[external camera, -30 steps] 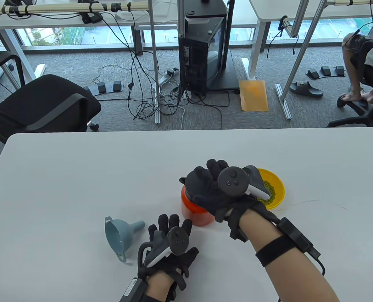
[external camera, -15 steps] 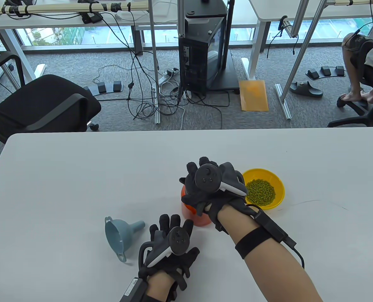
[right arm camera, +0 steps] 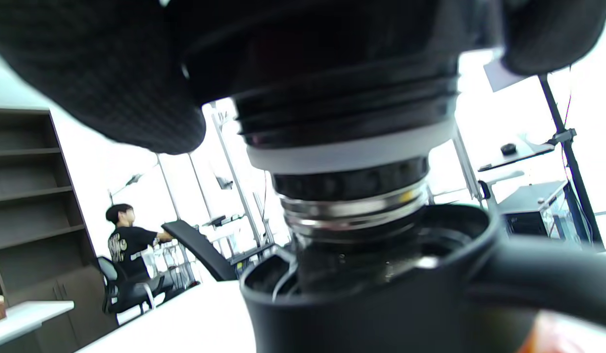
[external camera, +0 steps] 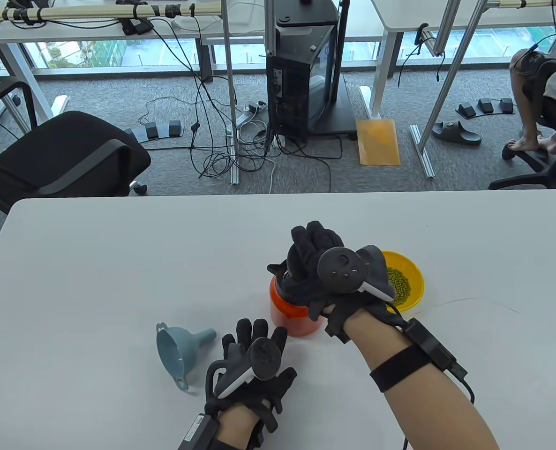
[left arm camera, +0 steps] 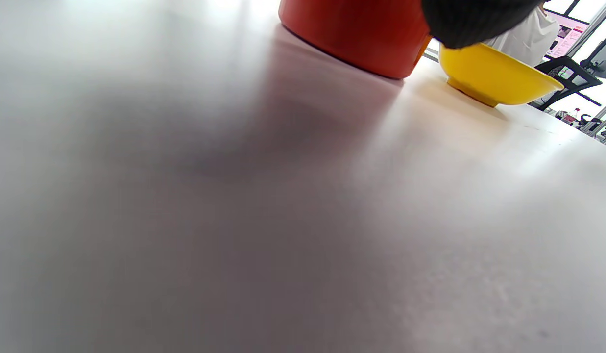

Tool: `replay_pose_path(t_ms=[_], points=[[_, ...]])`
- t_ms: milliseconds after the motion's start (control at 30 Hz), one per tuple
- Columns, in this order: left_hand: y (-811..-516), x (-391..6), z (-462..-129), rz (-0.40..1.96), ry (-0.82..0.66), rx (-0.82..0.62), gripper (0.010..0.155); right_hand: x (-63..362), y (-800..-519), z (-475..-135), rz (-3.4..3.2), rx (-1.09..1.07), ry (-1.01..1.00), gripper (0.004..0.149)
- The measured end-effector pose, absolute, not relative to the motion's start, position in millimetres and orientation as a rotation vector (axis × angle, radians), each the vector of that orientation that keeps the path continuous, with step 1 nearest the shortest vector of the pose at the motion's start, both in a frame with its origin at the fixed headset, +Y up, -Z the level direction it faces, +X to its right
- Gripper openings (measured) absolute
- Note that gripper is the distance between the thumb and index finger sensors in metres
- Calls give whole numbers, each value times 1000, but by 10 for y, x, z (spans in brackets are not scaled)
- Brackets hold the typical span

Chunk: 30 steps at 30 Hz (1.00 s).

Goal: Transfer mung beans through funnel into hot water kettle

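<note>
The orange kettle [external camera: 289,318] with a black collar stands mid-table. My right hand [external camera: 313,262] grips its black lid from above. In the right wrist view the lid [right arm camera: 342,122] with its threaded plug sits slightly above the kettle's open collar [right arm camera: 361,304]. The yellow bowl [external camera: 414,286] of mung beans [external camera: 400,281] stands just right of the kettle, partly hidden by my right hand. The blue-grey funnel [external camera: 179,347] lies on its side at the left. My left hand [external camera: 254,347] rests flat on the table between the funnel and the kettle, holding nothing.
The white table [external camera: 95,281] ends in a far edge with chairs, cables and a computer case on the floor beyond. The left wrist view shows the kettle base [left arm camera: 356,34] and the bowl [left arm camera: 494,78] from table height.
My right hand swung left on the lid, uncovering the bowl, then back to the right. The left hand and the funnel have not moved.
</note>
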State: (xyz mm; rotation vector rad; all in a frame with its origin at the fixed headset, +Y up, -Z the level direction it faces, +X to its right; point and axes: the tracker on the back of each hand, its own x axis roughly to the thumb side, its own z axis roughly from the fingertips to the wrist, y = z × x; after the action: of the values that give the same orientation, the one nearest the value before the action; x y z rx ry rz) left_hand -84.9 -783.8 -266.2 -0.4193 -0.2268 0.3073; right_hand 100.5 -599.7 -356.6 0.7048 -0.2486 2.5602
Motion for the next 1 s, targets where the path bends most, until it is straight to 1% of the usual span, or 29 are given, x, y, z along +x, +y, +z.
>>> replay_pose_path(t_ms=[200,267,333,433,567,667,767,1000], points=[[-7821,-836,-2654,307,-238,-404,91,1433,-5933,-3383,2388,644,-318,98],[-7824,-843,-2655,308,-235,-409,92,1594,-5990,-3319,2278,628,-316,95],[-7820,-845,-2654,307,-234,-408,91,1707,-6068,-3282,2156,586,-290,90],[-7812,-852,-2654,307,-230,-401,90,1903,-6302,-3213,1917,491,-157,88],[-7809,-869,-2656,308,-224,-400,89,2113,-6611,-3080,1755,372,-67,85],[-7806,-874,-2656,313,-222,-398,89,2260,-6852,-2945,1646,273,-47,83],[-7815,-868,-2656,311,-227,-401,89,2413,-7175,-2764,1507,152,17,82],[-7814,-868,-2655,312,-229,-400,89,2606,-7608,-2543,1572,46,73,77]])
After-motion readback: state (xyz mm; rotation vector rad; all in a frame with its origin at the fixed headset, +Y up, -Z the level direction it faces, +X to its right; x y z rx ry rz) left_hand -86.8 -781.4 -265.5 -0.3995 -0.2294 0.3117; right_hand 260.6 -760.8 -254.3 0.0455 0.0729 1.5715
